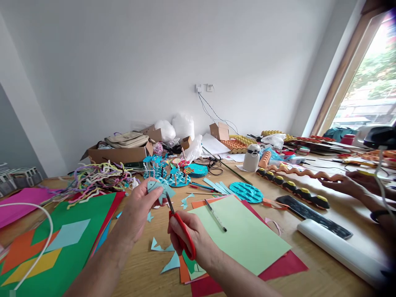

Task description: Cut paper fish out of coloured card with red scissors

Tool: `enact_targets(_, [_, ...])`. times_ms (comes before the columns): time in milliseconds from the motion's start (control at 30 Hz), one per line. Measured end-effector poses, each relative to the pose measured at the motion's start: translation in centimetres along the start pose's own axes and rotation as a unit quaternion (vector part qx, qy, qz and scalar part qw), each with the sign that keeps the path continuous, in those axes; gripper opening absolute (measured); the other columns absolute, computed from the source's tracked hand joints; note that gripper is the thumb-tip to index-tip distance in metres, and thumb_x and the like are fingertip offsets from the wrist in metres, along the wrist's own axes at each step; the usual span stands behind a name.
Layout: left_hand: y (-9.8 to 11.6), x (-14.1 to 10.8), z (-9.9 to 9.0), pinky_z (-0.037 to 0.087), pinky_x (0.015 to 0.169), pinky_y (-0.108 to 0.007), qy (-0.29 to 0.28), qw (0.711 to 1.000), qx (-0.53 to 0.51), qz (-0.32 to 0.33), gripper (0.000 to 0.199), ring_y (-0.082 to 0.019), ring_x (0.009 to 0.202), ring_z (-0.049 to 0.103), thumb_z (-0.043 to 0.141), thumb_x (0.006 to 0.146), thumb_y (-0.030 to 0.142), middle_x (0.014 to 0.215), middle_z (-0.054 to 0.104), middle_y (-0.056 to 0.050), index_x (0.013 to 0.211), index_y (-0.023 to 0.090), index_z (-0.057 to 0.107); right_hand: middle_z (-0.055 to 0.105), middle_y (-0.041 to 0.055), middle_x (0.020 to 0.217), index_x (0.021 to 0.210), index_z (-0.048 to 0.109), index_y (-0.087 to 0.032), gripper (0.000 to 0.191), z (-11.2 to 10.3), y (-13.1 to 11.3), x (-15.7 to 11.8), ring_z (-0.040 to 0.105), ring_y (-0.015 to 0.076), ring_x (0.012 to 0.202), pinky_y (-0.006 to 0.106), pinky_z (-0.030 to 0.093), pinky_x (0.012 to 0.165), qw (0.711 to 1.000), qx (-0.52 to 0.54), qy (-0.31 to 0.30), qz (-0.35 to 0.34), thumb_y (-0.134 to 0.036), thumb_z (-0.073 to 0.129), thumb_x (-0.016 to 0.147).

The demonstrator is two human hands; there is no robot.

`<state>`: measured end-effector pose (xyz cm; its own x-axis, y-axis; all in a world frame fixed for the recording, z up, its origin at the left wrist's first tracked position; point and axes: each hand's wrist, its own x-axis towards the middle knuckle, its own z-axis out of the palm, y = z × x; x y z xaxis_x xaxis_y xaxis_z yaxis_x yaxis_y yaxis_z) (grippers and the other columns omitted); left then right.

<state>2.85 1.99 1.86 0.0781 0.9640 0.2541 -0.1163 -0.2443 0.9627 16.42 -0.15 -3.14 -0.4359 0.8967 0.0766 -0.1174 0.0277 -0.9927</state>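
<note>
Between thumb and fingers, my left hand [140, 206] pinches a light-blue paper fish [156, 188] with drawn lines on it. My right hand [193, 235] is wrapped round red-handled scissors [185, 239]. Their dark blades point up and away, close to the right edge of the fish. Whether the blades touch the paper I cannot tell. Light-blue paper scraps [171, 262] lie on the table below my hands. A pale green sheet [244, 231] rests to the right on orange and red paper, with a pen [215, 215] on top.
Green card [77, 243] with smaller coloured pieces lies at left, near a heap of pipe cleaners [105, 177]. Blue egg-tray crafts [177, 175] stand behind my hands. A phone [312, 214] and a white oblong case [337, 249] lie right. Another person's hands [343, 185] hold an orange egg-tray strip.
</note>
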Motion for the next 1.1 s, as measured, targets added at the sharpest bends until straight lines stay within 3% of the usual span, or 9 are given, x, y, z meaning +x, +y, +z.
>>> enact_targets(400, [-0.4, -0.2, 0.6, 0.044, 0.06, -0.023, -0.008, 1.0, -0.018, -0.004, 0.015, -0.012, 0.062, 0.048, 0.059, 0.074, 0.029, 0.062, 0.053, 0.005, 0.067, 0.019, 0.051, 0.047, -0.005, 0.041, 0.064, 0.048, -0.016, 0.042, -0.2, 0.2, 0.1, 0.038, 0.0048, 0.031, 0.016, 0.025, 0.032, 1.0, 0.013, 0.014, -0.008, -0.055, 0.05, 0.076])
enact_targets(733, [-1.2, -0.4, 1.5, 0.045, 0.061, -0.021, 0.032, 0.995, -0.095, -0.011, 0.015, -0.01, 0.061, 0.049, 0.063, 0.072, 0.029, 0.064, 0.056, 0.005, 0.072, 0.02, 0.052, 0.047, -0.0047, 0.041, 0.065, 0.048, -0.016, 0.046, -0.2, 0.5, 0.2, 0.038, 0.0051, 0.031, 0.016, 0.027, 0.033, 0.999, 0.024, 0.022, -0.02, -0.062, 0.051, 0.074])
enact_targets(1100, [-1.0, -0.6, 1.6, 0.046, 0.063, -0.021, 0.029, 0.994, -0.108, -0.012, 0.016, -0.009, 0.061, 0.052, 0.064, 0.072, 0.029, 0.065, 0.058, 0.005, 0.073, 0.019, 0.053, 0.048, -0.0048, 0.042, 0.066, 0.047, -0.016, 0.049, -0.2, 0.8, 0.3, 0.038, 0.005, 0.031, 0.016, 0.026, 0.031, 0.999, 0.018, 0.027, -0.027, -0.065, 0.05, 0.073])
